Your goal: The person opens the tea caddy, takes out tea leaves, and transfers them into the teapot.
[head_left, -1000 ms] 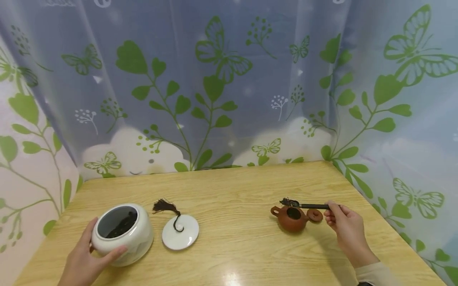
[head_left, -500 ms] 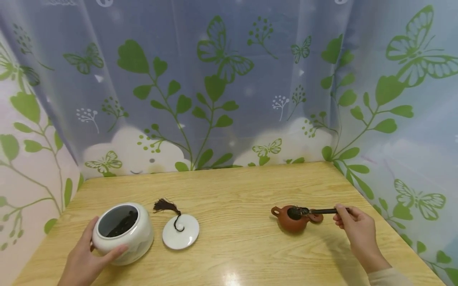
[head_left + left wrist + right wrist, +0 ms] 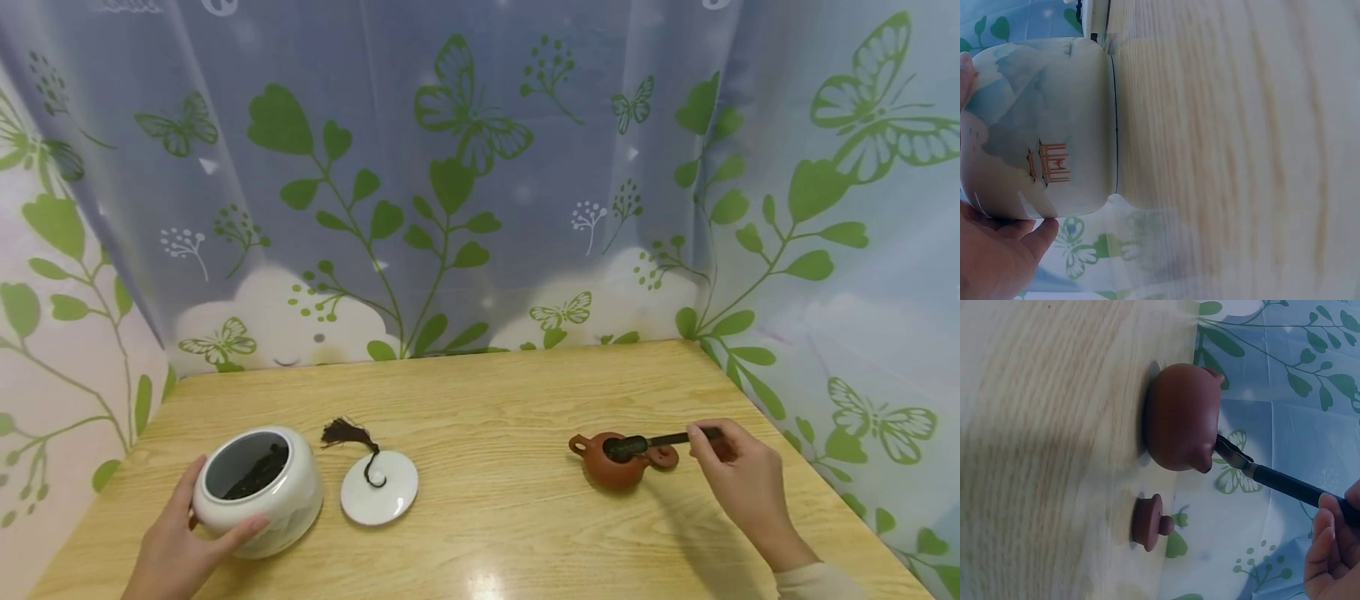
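Note:
My left hand (image 3: 183, 537) grips a white ceramic tea jar (image 3: 292, 512) around its side, tilted with its mouth towards me. Dark tea leaves (image 3: 262, 473) lie inside it. In the left wrist view a painted pavilion shows on the jar wall (image 3: 1079, 125). On the right, my right hand (image 3: 746, 475) pinches the dark handle of a tea scoop (image 3: 666, 439). Its head dips at the open mouth of a small reddish-brown clay teapot (image 3: 611, 477), as the right wrist view also shows with the scoop (image 3: 1285, 482) at the rim of the teapot (image 3: 1182, 419).
The jar's white lid (image 3: 390, 500) with a dark tassel (image 3: 347, 431) lies right of the jar. Close beside the teapot's spout is the clay teapot lid (image 3: 663, 457). Everything stands on a wooden table (image 3: 487, 417), with a patterned curtain (image 3: 480, 208) behind and at the sides.
The scoop, heaped with leaves above the teapot's far side, has come down to its mouth and turned over; the heap no longer shows on it. The left hand and jar have stayed put.

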